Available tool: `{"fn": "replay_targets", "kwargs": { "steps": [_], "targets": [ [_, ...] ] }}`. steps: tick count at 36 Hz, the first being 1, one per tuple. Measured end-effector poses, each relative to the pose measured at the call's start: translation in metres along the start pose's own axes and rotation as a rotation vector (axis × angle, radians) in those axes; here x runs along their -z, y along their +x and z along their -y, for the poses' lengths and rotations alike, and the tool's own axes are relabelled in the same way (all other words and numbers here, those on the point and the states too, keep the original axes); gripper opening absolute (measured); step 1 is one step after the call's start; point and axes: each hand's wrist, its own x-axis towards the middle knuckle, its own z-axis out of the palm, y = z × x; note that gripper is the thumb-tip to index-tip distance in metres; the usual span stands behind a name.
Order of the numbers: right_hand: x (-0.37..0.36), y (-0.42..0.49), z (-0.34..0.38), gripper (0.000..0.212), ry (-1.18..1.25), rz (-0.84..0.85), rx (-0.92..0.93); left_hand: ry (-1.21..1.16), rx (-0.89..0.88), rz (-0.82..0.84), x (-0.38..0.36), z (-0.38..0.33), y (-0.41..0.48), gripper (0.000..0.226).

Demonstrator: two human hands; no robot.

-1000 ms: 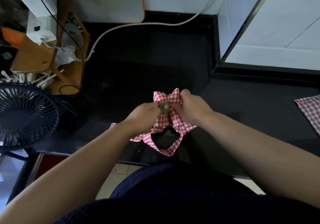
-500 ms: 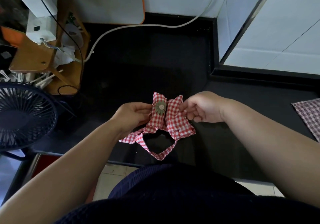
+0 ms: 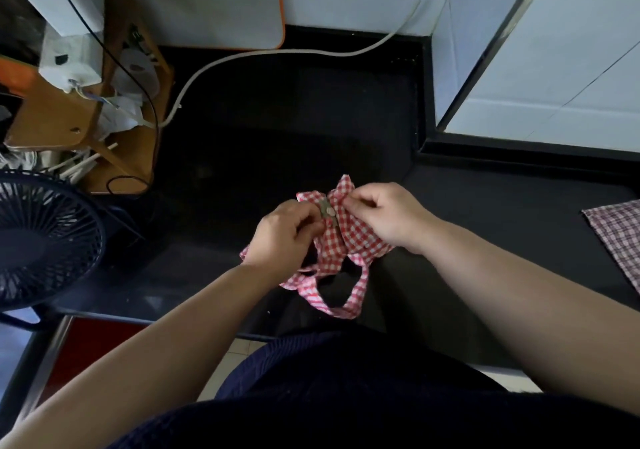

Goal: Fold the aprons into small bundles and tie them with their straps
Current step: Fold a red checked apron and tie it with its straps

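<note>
Here, a red-checked apron (image 3: 341, 240), gathered into a small bundle, sits near the front edge of the black counter (image 3: 277, 136), between both hands. The left hand (image 3: 284, 237) curls its fingers round the bundle's left side, beside a small round button (image 3: 327, 210). The right hand (image 3: 384, 216) pinches a fold at the top right. A strap loop (image 3: 346, 306) trails toward the counter's front edge. A second checked cloth (image 3: 620, 237) lies at the counter's right end, and a fan (image 3: 41, 240) stands at its left end.
</note>
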Motion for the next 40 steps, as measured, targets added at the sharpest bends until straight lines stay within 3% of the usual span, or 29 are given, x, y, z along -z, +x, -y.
{"fn": "replay_targets", "kwargs": {
  "steps": [5,11,13,16,18,20,23,29,33,37,40],
  "targets": [
    [-0.006,0.005,-0.002,0.022,-0.203,-0.058,0.184,-0.058,-0.008,-0.102,-0.003,-0.007,0.001,0.007],
    [-0.019,-0.002,0.000,0.017,-0.114,-0.190,0.360,-0.031,-0.028,-0.119,0.004,-0.006,0.011,0.009],
    [-0.018,0.000,0.006,0.018,0.030,-0.210,0.253,-0.099,0.047,-0.123,0.004,-0.001,0.010,0.011],
    [-0.006,0.012,0.008,0.023,0.407,-0.302,-0.115,-0.339,0.310,-0.243,0.005,0.008,0.011,0.018],
    [0.004,0.017,0.001,0.022,0.783,-0.329,-0.338,-0.570,0.505,-0.330,0.010,0.015,0.014,0.014],
    [0.009,0.016,-0.007,0.022,0.958,-0.327,-0.441,-0.835,0.647,-0.346,0.017,0.015,0.016,0.014],
    [0.006,0.013,-0.016,0.021,0.890,-0.282,-0.474,-0.938,0.685,-0.310,0.021,0.015,0.016,0.012],
    [0.000,0.009,-0.028,0.022,0.387,-0.284,-0.365,-0.948,0.662,-0.191,0.022,0.016,0.017,0.014],
    [0.001,0.009,-0.038,0.022,0.524,-0.277,-0.416,-1.145,0.761,-0.271,0.025,0.037,0.020,0.018],
    [-0.005,0.008,-0.048,0.024,0.637,-0.383,-0.499,-1.143,0.782,-0.377,0.019,0.040,0.016,0.025],
    [-0.009,0.001,-0.054,0.023,0.560,-0.404,-0.512,-1.054,0.740,-0.338,0.010,0.034,0.003,0.014]
  ]
}}
